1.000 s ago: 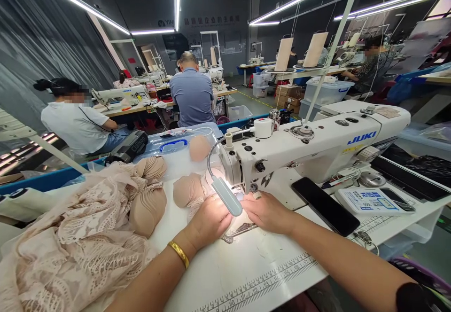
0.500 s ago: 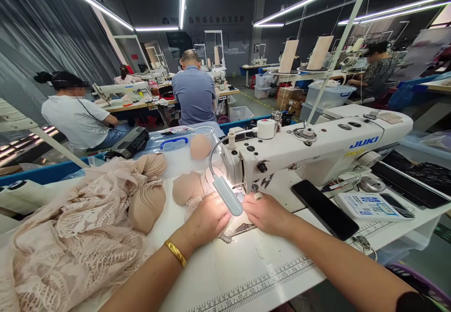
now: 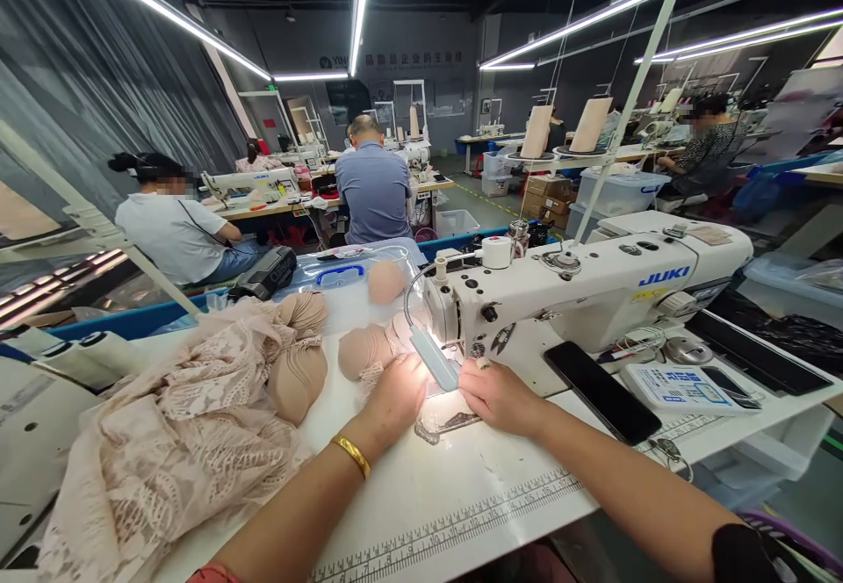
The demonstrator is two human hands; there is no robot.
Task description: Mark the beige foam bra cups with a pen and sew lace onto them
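Observation:
My left hand [image 3: 397, 397] lies left of the needle area of a white sewing machine [image 3: 593, 271], fingers closed on beige lace fabric [image 3: 377, 379]. On the other side, my right hand [image 3: 504, 399] has its fingers bent and pressed together; whatever they hold is hidden. A grey gooseneck lamp [image 3: 435, 360] shines between the hands and covers the fingertips and the stitching spot. Just beyond my left hand rest beige bra cups [image 3: 361, 350]. Below the fingers, a pale plate with a worn dark edge [image 3: 446, 416] shows on the machine bed.
To the left are a heap of beige lace [image 3: 177, 425] and stacked cups [image 3: 298, 385]. A black phone [image 3: 601, 392] and a white-blue box [image 3: 681, 388] lie right. A clear plastic box [image 3: 339, 289] stands behind. A printed ruler [image 3: 454, 526] runs along the table's front. Co-workers [image 3: 372, 183] sit beyond.
The view has shifted a little, so most things sit slightly lower and the left side further right. Both hands stay at the needle area, with little visible movement.

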